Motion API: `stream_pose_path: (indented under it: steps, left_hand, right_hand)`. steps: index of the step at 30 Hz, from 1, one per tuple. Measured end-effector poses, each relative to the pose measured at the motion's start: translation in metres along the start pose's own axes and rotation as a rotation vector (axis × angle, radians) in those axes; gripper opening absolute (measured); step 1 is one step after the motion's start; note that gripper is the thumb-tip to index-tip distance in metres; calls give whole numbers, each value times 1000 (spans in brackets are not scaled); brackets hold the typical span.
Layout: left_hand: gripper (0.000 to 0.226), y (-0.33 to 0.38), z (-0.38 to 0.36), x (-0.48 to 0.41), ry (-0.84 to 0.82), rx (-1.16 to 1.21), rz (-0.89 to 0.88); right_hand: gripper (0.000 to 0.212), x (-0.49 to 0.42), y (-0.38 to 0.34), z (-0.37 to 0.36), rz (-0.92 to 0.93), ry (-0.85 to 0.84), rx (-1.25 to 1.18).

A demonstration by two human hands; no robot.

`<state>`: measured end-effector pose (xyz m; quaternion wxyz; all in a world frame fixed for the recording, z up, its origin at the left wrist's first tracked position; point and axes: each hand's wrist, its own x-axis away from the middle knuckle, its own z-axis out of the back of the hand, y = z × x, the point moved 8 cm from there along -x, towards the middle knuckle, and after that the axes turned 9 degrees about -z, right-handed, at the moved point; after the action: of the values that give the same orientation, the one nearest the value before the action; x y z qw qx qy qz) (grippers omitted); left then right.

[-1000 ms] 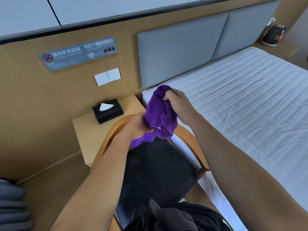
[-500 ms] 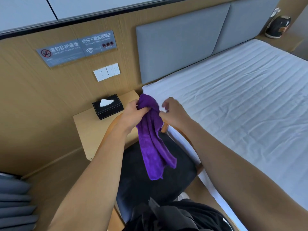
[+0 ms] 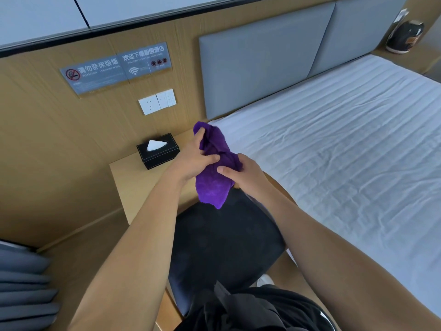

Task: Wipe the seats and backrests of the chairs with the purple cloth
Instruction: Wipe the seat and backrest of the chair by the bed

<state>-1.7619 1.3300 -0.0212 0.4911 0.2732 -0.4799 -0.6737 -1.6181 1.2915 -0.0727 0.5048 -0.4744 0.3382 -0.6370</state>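
Holding the purple cloth in both hands, the person stands over the chair.

Left hand: fingers curled round the upper, bunched part of the cloth, thumb pressed across its front. The top fold sticks up above the fingers.

Right hand: closed on the middle of the cloth from the right side, thumb on the front and fingers wrapped behind. The two hands are just beside each other, thumbs nearly meeting.

Cloth: gathered lengthwise, with its lower end hanging free below both hands over the rear edge of the black seat. Whether the tip touches the seat cannot be told.

Chair: dark seat pad, with part of a curved wooden backrest rail showing just right of the right wrist; the rest is hidden behind the hands and cloth.

Surroundings: a wooden nightstand stands behind the chair, and a black tissue box sits at its rear edge against the wall. A bed with a white sheet is to the right of the chair, with a grey headboard at its head. Two grey signs and a white socket plate are on the wood wall. A dark kettle stands on the far-side shelf.
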Motion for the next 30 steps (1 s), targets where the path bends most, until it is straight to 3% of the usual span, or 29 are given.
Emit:
stream_pose_path:
  steps: [4, 11, 15, 18, 23, 30]
  left_hand:
    - [84, -3, 13, 0, 48, -173, 1]
    - [50, -8, 27, 9, 213, -343, -48]
    - [30, -20, 51, 16, 314, -239, -20]
    - [28, -19, 44, 11, 207, -179, -1]
    - [17, -29, -5, 13, 10, -292, 60]
    - [38, -41, -53, 16, -195, -253, 51]
  right_hand:
    - [23, -2, -1, 9, -42, 99, -73]
    - [30, -1, -4, 39, -44, 358, 165]
    - [36, 1, 12, 60, -119, 417, 175]
    - [27, 1, 9, 46, -57, 339, 200]
    - [22, 3, -7, 21, 37, 218, 212]
    - [18, 14, -48, 48, 178, 236, -19]
